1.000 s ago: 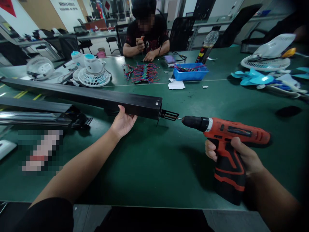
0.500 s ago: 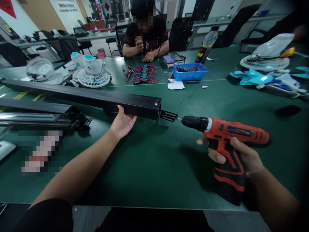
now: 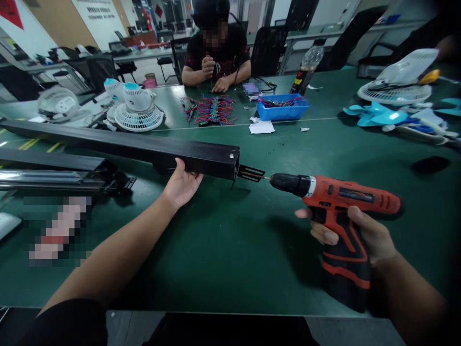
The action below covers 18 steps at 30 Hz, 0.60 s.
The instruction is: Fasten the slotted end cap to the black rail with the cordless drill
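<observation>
A long black metal channel lies across the green table, its right end near the middle. My left hand grips the channel's near side close to that end. A small black bracket sticks out of the end. My right hand is wrapped round the handle of a red and black cordless drill, forefinger stretched out by the trigger. The drill lies level, and its bit tip touches the bracket.
A second black rail lies at the left. At the back are white fan parts, a bundle of coloured wires, a blue bin and blue fan blades. A seated person works across the table.
My right forefinger has come off the drill's grip and now points out by the trigger. The channel, drill and left hand have barely shifted.
</observation>
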{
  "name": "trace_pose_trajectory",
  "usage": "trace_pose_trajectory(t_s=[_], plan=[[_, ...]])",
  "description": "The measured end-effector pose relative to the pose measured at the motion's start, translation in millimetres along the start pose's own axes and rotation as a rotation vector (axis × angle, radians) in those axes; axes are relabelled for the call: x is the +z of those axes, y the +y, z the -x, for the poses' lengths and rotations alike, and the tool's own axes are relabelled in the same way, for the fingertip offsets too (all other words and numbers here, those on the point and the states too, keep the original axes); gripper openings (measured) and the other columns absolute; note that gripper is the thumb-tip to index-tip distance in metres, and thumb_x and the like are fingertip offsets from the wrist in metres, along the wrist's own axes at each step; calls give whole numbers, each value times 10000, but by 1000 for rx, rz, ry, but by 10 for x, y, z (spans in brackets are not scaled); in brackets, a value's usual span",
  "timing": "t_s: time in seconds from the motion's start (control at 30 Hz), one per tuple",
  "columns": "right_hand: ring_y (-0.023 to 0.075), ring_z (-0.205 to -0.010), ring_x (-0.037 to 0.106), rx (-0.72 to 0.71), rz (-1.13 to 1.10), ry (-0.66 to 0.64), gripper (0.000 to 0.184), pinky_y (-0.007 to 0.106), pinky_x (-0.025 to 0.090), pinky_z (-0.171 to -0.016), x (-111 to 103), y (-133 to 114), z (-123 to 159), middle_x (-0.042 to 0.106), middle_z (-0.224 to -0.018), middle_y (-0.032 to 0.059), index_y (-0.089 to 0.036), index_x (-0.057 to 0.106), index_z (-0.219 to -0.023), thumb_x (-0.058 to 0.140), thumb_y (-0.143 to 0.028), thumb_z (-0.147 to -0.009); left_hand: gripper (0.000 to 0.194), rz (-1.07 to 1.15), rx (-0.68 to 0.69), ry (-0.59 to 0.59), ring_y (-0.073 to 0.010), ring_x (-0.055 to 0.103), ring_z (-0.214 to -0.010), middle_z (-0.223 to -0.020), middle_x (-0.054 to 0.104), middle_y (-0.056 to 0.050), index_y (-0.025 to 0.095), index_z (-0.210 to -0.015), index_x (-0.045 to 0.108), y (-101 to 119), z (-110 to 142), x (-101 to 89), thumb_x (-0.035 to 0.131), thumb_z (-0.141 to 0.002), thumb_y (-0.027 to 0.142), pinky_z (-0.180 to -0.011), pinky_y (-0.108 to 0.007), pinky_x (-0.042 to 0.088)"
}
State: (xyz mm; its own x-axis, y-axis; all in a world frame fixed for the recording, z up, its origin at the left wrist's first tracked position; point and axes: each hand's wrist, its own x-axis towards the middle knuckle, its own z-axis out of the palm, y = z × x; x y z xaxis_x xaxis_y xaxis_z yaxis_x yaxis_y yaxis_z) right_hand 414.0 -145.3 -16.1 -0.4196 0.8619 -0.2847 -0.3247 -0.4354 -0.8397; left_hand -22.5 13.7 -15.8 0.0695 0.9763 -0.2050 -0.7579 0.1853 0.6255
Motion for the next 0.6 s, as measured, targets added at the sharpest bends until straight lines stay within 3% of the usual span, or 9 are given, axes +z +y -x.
trace_pose_trajectory(t_s=[0.1, 0.17, 0.27, 0.37, 0.47, 0.6], plan=[[150, -559, 482, -2, 9, 99, 664, 244, 524, -439, 50, -18, 17, 682, -699, 16, -265, 982, -1123, 1084, -862, -851, 711, 10, -2, 3, -225, 917, -1330, -1483, 961, -81, 298, -1936, 619, 10, 6, 13, 494, -1355, 689, -1342, -365, 670], [169, -615, 608, -40, 25, 186, 630, 256, 614, -502, 106, -36, 24, 772, -801, 56, -269, 966, -1046, 1143, -818, -794, 701, 22, -11, -2, -210, 928, -1251, -1431, 972, -78, 280, -1925, 629, 16, 3, 9, 457, -1369, 671, -1306, -346, 687], [227, -751, 788, -73, 36, 265, 625, 290, 735, -637, 184, -54, 18, 854, -946, 82, -293, 971, -1069, 1177, -795, -759, 679, 38, -26, -11, -224, 926, -1340, -1541, 957, -72, 328, -1971, 571, 18, -6, -6, 571, -1357, 619, -1318, -358, 685], [290, -911, 904, -79, 16, 261, 610, 321, 807, -794, 227, -55, -3, 834, -920, 62, -318, 984, -1093, 1186, -790, -764, 709, 23, -15, -4, -236, 900, -1464, -1648, 923, -77, 350, -1993, 541, 14, -5, -3, 642, -1337, 599, -1349, -355, 667], [340, -1056, 950, -96, 6, 268, 600, 334, 830, -902, 232, -40, -19, 819, -912, 67, -308, 984, -1068, 1174, -798, -779, 661, 8, -12, 2, -222, 904, -1451, -1608, 937, -89, 305, -1950, 601, 12, 5, 18, 560, -1362, 606, -1360, -338, 660], [324, -1031, 928, -104, 19, 284, 614, 331, 822, -924, 211, -8, -22, 794, -900, 60, -301, 960, -1019, 1145, -837, -785, 602, 7, -13, -5, -204, 914, -1404, -1561, 959, -74, 292, -1913, 636, 14, 12, 34, 526, -1381, 552, -1378, -332, 652]])
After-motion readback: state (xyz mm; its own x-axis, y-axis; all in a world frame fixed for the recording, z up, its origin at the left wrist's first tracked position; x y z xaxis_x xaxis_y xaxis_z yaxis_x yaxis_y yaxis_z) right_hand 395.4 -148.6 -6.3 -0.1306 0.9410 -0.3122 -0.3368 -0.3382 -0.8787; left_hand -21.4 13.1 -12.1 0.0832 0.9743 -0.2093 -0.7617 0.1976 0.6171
